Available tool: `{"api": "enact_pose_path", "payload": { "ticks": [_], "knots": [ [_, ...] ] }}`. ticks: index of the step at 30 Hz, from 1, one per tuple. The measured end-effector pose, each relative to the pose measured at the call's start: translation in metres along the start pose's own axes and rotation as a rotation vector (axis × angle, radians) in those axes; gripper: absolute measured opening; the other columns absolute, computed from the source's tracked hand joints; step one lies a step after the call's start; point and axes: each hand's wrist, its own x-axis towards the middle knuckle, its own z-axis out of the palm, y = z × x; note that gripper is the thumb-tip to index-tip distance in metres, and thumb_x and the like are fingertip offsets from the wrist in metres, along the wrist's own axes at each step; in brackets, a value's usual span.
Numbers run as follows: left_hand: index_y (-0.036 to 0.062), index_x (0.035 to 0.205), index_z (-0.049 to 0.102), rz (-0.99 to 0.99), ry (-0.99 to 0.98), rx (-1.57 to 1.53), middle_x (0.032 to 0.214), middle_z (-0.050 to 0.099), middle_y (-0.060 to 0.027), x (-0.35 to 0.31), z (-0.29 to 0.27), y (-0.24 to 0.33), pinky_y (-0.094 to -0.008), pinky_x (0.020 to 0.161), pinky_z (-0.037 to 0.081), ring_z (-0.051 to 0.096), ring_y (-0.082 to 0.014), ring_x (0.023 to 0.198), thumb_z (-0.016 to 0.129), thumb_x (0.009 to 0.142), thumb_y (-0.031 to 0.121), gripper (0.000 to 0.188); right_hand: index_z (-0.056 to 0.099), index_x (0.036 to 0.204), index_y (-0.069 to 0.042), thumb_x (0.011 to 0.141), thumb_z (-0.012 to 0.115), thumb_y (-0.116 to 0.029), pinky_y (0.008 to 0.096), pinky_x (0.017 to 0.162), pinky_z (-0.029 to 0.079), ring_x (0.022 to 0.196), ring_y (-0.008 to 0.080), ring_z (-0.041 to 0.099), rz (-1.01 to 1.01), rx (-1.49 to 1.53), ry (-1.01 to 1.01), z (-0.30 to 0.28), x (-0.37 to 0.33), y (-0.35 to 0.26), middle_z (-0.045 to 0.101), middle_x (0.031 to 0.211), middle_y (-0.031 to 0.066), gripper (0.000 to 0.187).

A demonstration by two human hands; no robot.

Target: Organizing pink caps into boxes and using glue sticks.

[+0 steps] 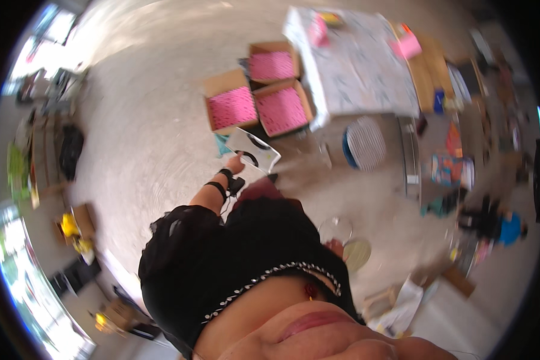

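My left hand, with black straps and a small dark device at the wrist, reaches forward from my body. Its fingers close on the near edge of a white four-sided piece marked with two dark ovals; I cannot make out its exact kind. The piece hangs just short of the pink-filled cartons. Beyond my waist on the right, only a small part of my right hand shows, its fingers mostly hidden. Beside it are a clear round thing and a pale green disc.
Three cardboard boxes, a left box, a back box and a right box, hold pink pieces. A cloth-covered table adjoins them. A striped round stool stands nearer. A person in blue is far right.
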Motion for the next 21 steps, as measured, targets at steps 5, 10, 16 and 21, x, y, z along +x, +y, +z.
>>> {"api": "enact_pose_path", "payload": {
  "ticks": [5,10,16,21],
  "knots": [
    [0.0053,0.138,0.037,-0.001,-0.038,-0.056,0.119,0.056,-0.0274,-0.009,-0.008,0.051,-0.0427,0.096,0.043,0.054,-0.0394,0.111,0.052,0.075,0.013,0.065,0.047,0.108,0.004,0.091,0.046,-0.015,0.0429,0.079,0.055,0.09,0.0314,0.062,0.383,0.65,0.118,-0.012,0.019,0.068,0.058,0.1,0.0198,0.026],
    [0.0049,0.139,0.034,-0.049,0.126,-0.051,0.119,0.056,-0.0272,-0.042,-0.029,0.061,-0.0434,0.095,0.043,0.055,-0.0393,0.111,0.053,0.076,0.013,0.066,0.046,0.113,0.005,0.091,0.046,-0.015,0.0421,0.078,0.055,0.089,0.031,0.062,0.314,0.543,-0.026,-0.052,0.107,0.046,0.058,0.1,0.02,0.029],
    [0.0048,0.139,0.034,-0.088,0.169,-0.051,0.116,0.057,-0.027,-0.067,-0.023,0.081,-0.045,0.093,0.044,0.055,-0.0399,0.11,0.051,0.076,0.012,0.066,0.045,0.12,0.005,0.092,0.047,-0.014,0.0412,0.077,0.056,0.088,0.0305,0.063,0.273,0.471,-0.042,-0.075,0.125,-0.02,0.059,0.1,0.0203,0.034],
    [0.0045,0.139,0.034,-0.136,0.157,-0.05,0.118,0.057,-0.0267,-0.078,-0.009,0.086,-0.0443,0.093,0.044,0.055,-0.0388,0.111,0.052,0.074,0.011,0.068,0.043,0.124,0.007,0.093,0.05,-0.016,0.041,0.076,0.055,0.085,0.0298,0.063,0.335,0.395,-0.004,-0.094,0.144,-0.093,0.059,0.099,0.0196,0.039]
  ]
}}
